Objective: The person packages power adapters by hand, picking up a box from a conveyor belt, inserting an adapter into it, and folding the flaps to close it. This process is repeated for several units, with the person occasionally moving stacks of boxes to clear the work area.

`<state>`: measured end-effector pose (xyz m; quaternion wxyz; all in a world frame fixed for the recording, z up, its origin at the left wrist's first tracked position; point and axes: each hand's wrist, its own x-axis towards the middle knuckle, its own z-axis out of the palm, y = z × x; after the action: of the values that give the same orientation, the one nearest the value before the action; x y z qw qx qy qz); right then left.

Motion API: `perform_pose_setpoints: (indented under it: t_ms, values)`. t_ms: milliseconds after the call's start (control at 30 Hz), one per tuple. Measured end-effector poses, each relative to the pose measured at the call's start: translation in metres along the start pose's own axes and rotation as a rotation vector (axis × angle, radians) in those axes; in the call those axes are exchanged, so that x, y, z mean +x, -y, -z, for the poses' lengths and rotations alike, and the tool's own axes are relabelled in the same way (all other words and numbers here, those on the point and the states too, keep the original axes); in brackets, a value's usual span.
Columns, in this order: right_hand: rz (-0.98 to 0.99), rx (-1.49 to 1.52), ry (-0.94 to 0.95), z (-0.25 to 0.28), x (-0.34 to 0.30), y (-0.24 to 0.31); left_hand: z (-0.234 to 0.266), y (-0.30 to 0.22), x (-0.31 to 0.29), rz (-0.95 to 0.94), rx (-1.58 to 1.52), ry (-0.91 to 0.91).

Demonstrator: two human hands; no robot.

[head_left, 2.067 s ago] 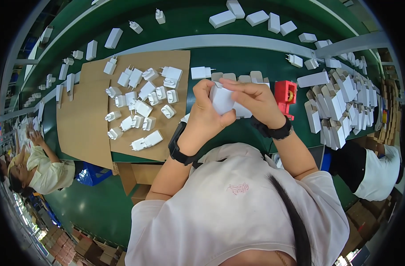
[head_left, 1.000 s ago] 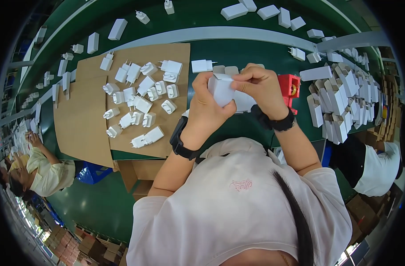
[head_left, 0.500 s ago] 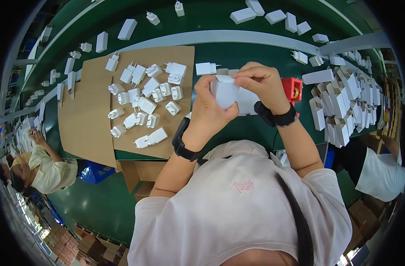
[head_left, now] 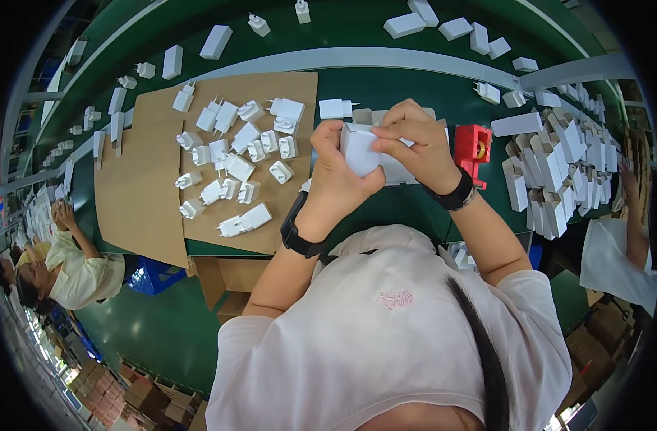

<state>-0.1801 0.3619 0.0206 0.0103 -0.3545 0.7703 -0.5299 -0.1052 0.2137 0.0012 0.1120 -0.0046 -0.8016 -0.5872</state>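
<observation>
My left hand [head_left: 337, 181] is wrapped around a small white box [head_left: 359, 154], its thumb along the near side and its fingers on the left side. On the box's right upper edge the bent thumb and fingers of my right hand [head_left: 420, 149] are pressed. Whether anything is inside the box cannot be seen. Beneath and behind my hands lie white cartons [head_left: 399, 171], partly covered. A white plug charger [head_left: 336, 108] rests just beyond them. To the right of my right hand stands a red tape dispenser [head_left: 474, 152].
Several white plug chargers [head_left: 239, 167] lie scattered on a brown cardboard sheet [head_left: 138, 194] at left. A pile of white boxes [head_left: 555, 161] fills the right side. Boxes and chargers sit along a green conveyor [head_left: 343, 27] at the back. Co-workers are at both sides.
My right fingers have shifted slightly down and left along the box, which both hands still hold. Boxes and chargers on the back conveyor have moved right. The co-worker at right has moved an arm.
</observation>
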Motion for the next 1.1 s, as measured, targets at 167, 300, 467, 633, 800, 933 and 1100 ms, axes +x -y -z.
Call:
perform_pose_setpoints:
  t_ms: [167,300,467,633,800,933,1100]
  values:
    - [-0.311,0.61,-0.01,0.007,0.003,-0.001,0.008,-0.003,0.0,-0.038,0.023,0.028]
    - [-0.274,0.406,0.125,0.017,0.006,0.0,0.008,-0.004,-0.001,-0.041,0.132,0.073]
    - [-0.216,0.348,0.106,0.014,0.007,0.007,0.007,-0.01,-0.003,-0.075,0.182,0.068]
    - [0.05,0.179,-0.056,0.004,-0.003,0.006,0.001,-0.007,-0.001,-0.121,0.094,0.011]
    - [0.103,0.155,0.022,0.016,0.006,0.015,0.004,-0.015,-0.002,-0.109,0.035,0.033]
    - [0.045,0.238,0.006,0.01,0.001,0.012,0.008,-0.022,0.003,-0.219,0.14,0.04]
    - [0.016,0.445,0.021,0.005,-0.005,0.012,0.01,-0.032,-0.008,-0.027,-0.109,0.109]
